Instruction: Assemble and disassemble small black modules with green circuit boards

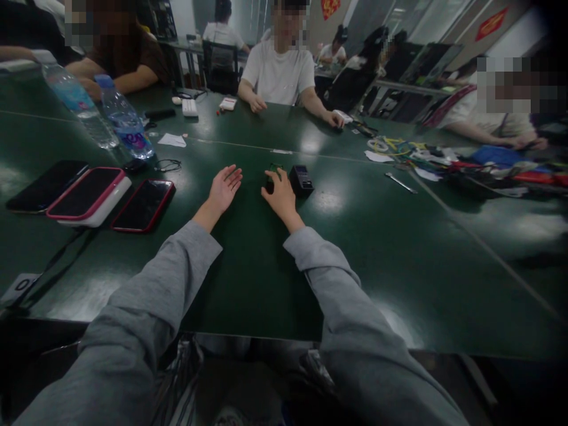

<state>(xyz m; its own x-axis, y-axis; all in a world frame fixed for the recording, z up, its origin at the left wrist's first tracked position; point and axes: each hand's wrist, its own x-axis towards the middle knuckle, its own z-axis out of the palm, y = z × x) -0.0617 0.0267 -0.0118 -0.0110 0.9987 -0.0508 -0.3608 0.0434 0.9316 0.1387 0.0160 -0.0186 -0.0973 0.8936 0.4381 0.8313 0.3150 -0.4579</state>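
My left hand (225, 188) is held over the green table with its palm turned inward and fingers stretched out, holding nothing. To its right, my right hand (281, 194) arches with thumb and fingers curved around a small dark thing, mostly hidden behind the fingers. A thin greenish edge (277, 166) shows just beyond the fingertips. Close beside the right hand, on its right, stands a small black box (302, 180) with a paler marked top.
Phones (144, 205) lie at left, near two water bottles (126, 121). A wrench (400, 183) and a heap of cables (399, 147) lie at right. Across the table (377, 266) sits a person in a white shirt (280, 71); other people sit around.
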